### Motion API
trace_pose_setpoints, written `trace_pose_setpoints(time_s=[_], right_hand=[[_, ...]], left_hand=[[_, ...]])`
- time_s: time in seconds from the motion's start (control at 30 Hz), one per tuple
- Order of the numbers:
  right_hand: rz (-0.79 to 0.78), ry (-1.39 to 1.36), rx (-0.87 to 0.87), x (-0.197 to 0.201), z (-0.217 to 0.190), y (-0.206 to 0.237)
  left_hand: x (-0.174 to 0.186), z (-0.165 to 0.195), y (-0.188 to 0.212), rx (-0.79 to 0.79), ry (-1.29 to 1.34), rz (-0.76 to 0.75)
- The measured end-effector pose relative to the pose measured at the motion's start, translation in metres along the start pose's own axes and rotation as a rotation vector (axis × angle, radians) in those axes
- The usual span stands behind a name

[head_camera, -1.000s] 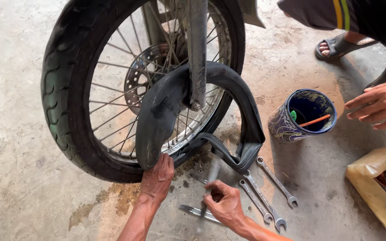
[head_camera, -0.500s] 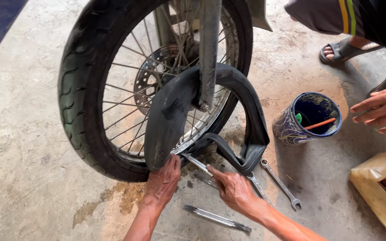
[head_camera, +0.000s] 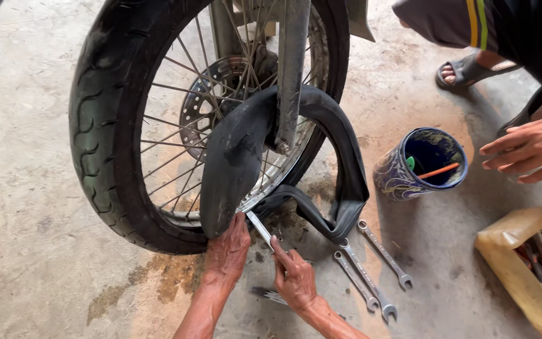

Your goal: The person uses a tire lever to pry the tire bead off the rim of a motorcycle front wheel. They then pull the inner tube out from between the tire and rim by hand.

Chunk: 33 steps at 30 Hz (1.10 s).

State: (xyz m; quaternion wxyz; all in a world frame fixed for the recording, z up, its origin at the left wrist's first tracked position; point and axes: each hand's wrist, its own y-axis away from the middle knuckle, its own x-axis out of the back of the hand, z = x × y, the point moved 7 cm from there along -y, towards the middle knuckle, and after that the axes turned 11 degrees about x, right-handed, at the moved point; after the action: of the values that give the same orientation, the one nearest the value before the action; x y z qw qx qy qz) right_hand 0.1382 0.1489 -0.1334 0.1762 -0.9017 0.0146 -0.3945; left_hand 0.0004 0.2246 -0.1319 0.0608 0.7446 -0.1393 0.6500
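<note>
A motorcycle wheel (head_camera: 111, 125) with a black tyre and wire spokes stands upright on the concrete. A limp black inner tube (head_camera: 236, 157) hangs out of it, looped around the fork leg (head_camera: 290, 69). My left hand (head_camera: 227, 251) presses against the bottom of the tube at the rim. My right hand (head_camera: 293, 276) grips a flat metal tyre lever (head_camera: 260, 229) whose tip points up into the gap between tyre and rim.
Three combination wrenches (head_camera: 371, 270) lie on the floor to the right; another tool (head_camera: 268, 294) lies under my right wrist. A dark can (head_camera: 421, 163) holds an orange stick. A yellow bag of tools (head_camera: 534, 270) sits at right. Another person's hand (head_camera: 531, 150) and sandalled foot (head_camera: 465, 69) are nearby.
My right hand picked a tyre lever off the floor and brought it up to the rim. My left hand stayed on the tube's lower end. The view shifted closer.
</note>
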Motion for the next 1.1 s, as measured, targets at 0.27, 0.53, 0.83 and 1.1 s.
trace_pose_setpoints(time_s=[0.27,0.53,0.83,1.1], right_hand=[[0.062,-0.128,-0.003,-0.008,0.008,0.001],[-0.286,0.031,-0.172,-0.015,0.004,-0.020],[-0.817,0.174,-0.081,0.002,0.007,-0.118],[-0.735,0.135,0.142,0.047,0.009,-0.118]], left_hand=[[0.009,0.001,0.000,0.018,0.004,0.088],[0.011,-0.004,-0.001,0.091,0.105,-0.102],[0.007,-0.009,-0.004,0.130,0.194,-0.175],[0.015,-0.015,-0.008,0.098,0.256,-0.163]])
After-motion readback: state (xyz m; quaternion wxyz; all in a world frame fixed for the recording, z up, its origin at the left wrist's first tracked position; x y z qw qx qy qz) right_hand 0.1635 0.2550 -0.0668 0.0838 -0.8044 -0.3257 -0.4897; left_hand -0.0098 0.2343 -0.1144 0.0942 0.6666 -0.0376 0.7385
